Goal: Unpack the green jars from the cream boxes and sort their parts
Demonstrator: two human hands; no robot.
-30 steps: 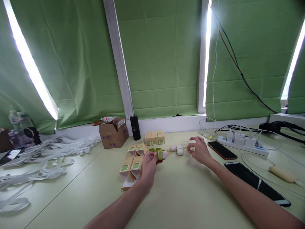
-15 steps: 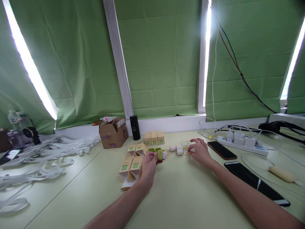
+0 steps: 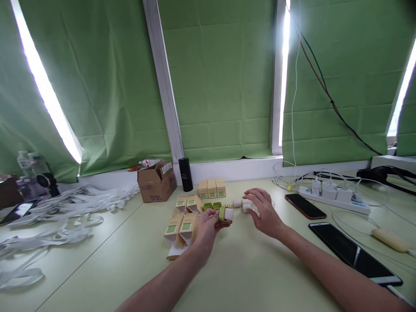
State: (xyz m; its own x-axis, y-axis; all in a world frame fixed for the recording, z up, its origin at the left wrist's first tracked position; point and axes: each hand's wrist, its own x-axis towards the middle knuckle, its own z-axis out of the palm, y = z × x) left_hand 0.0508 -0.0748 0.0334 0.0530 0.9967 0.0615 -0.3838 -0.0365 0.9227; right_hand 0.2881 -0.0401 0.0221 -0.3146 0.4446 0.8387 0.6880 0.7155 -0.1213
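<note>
My left hand (image 3: 208, 225) is closed on a small pale pink cylinder with a green band (image 3: 226, 214), held over the table by thumb and fingers. Curved and spread, the fingers of my right hand (image 3: 263, 214) come down around some small white cylinders (image 3: 246, 205); whether they touch one I cannot tell. A further pale cylinder (image 3: 237, 203) lies just left of these. Behind my left hand are small green pieces (image 3: 212, 206). Part of the clear pieces near my right hand is hidden behind it.
Small kraft boxes with green labels (image 3: 180, 227) stand left of my left hand, and more boxes (image 3: 212, 189) at the back. Beyond are a brown carton (image 3: 156, 184) and a black cylinder (image 3: 185, 174). Phones (image 3: 305, 206) and a power strip (image 3: 334, 199) lie right; white straps (image 3: 81, 203) left.
My right hand has shifted left from the clear pieces to the white cylinders, its fingers opening wider. My left hand still holds the banded cylinder, now slightly farther right and turned.
</note>
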